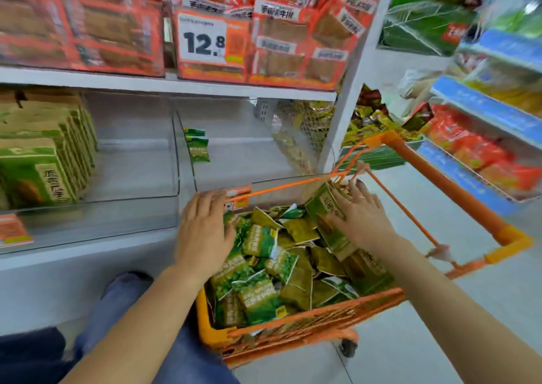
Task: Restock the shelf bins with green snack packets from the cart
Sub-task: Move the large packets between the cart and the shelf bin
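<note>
Across the top of the frame, orange-red snack packs (88,28) crowd the upper shelf, and a white price tag (202,40) reading 12.8 hangs at upper centre. At the left edge, tan-and-green boxes (44,154) stand in a row, with an orange shelf label (13,231) below them. Right of the white upright post (352,90), yellow and dark red packets (375,119) lie heaped. At far right, blue-edged shelves (484,113) carry orange bags (481,154). At lower left lies a blue-jeaned knee (123,298).

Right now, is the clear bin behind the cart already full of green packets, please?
No, the clear bin holds only a few green packets at its back left.
</note>
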Action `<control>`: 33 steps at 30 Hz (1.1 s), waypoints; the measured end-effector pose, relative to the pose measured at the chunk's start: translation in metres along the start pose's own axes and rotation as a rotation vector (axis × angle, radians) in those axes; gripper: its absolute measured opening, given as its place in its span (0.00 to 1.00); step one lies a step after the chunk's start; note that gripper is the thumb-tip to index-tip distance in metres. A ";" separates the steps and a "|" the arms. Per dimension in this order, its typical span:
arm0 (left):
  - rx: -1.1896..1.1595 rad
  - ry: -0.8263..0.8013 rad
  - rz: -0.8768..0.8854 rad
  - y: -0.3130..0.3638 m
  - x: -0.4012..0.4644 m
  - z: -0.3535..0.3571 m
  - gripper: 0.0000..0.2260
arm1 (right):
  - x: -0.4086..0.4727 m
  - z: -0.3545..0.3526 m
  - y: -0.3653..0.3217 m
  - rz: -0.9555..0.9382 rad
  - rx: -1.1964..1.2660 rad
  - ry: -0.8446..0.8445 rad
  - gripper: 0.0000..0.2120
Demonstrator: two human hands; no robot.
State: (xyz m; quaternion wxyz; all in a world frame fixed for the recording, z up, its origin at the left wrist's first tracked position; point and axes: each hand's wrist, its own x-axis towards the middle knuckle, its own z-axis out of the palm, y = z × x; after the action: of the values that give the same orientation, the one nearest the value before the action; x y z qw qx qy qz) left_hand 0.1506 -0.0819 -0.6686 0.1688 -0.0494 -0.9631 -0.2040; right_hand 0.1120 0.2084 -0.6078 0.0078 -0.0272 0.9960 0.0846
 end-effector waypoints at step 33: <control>-0.549 0.621 -0.449 -0.150 -0.034 -0.181 0.12 | 0.009 -0.125 -0.315 -0.524 1.566 -0.006 0.11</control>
State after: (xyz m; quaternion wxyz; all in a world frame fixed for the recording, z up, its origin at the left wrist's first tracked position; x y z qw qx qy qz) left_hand 0.2130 -0.2938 -0.5816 0.3813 0.1808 -0.7642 -0.4877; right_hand 0.1190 -0.1235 -0.5381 0.0469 -0.2451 0.7280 -0.6386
